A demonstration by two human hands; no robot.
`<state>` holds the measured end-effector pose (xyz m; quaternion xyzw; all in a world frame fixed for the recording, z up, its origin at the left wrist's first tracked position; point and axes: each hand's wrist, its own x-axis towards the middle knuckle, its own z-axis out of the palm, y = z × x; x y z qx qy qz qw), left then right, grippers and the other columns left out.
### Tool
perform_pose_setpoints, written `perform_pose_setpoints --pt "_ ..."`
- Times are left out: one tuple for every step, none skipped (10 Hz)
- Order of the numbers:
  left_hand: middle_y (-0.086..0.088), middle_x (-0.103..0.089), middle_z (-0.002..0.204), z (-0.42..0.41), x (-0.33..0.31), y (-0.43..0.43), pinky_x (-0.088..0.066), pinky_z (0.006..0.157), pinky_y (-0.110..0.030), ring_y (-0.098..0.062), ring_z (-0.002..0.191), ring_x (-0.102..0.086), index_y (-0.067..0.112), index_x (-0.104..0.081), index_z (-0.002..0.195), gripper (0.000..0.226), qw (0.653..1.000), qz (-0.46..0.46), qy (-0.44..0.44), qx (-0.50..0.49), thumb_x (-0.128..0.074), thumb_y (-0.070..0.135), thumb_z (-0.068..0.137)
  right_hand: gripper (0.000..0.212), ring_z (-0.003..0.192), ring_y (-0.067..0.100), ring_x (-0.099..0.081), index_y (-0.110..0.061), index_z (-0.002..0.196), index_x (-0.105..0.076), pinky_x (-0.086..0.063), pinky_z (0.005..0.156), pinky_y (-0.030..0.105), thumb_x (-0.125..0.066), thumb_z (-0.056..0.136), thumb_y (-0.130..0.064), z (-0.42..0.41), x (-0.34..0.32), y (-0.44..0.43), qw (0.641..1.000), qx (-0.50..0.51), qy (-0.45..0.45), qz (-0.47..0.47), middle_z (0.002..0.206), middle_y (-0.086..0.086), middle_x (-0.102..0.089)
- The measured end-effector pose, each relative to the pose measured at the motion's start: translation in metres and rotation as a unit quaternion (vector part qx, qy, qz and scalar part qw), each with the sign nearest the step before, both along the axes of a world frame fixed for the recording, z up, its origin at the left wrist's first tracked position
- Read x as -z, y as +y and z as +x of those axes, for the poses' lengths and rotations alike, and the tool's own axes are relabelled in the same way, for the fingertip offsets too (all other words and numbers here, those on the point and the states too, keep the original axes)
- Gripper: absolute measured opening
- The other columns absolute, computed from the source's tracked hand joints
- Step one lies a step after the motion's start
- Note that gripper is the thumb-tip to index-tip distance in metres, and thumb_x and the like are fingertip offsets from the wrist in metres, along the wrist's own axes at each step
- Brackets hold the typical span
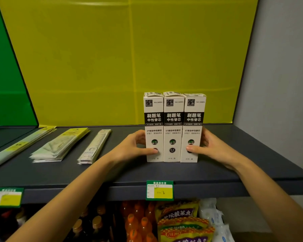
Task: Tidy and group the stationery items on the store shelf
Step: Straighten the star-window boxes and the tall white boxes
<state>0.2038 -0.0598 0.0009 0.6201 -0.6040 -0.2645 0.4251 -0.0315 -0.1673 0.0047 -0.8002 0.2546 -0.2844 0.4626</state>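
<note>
Three boxes (173,127) stand upright, touching side by side, right of centre on the shelf (129,172); the left hand (133,147) clasps the left one, thumb on its front, fingers curled round its side; the right hand (212,147) clasps the right one likewise; ruler packs (59,145) lie flat to the left.

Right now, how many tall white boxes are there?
3: left box gripped by left hand, middle box, right box gripped by right hand; more may hide behind.

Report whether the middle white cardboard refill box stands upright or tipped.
Upright: the middle white cardboard refill box stands on its short end on the dark grey shelf.
</note>
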Motion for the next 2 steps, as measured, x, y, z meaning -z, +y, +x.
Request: perform_pose_setpoints --pt "0.003 -0.059 0.126 0.003 0.0 0.006 -0.046 0.101 -0.034 -0.01 0.116 -0.055 0.019 -0.046 0.128 0.064 1.0 0.008 0.017 0.019 -0.076 0.016 0.072 0.073 0.115 0.001 -0.049 -0.029 0.134 -0.03 -0.048 0.08 0.01 -0.07 0.076 -0.013 -0.002 -0.001 0.003 1.0 0.006 0.001 0.012 0.131 -0.011 -0.049" --pt "0.003 -0.057 0.127 0.009 -0.013 0.024 -0.045 0.102 -0.034 -0.011 0.117 -0.054 0.019 -0.047 0.127 0.066 0.999 -0.035 0.012 -0.025 -0.078 0.023 0.069 0.094 0.132 0.01 -0.038 -0.025 0.146 -0.014 -0.04 0.101 0.02 -0.072 0.072 -0.017 -0.015 -0.013 0.012 0.998 0.051 -0.024 0.01 0.149 -0.006 -0.032"
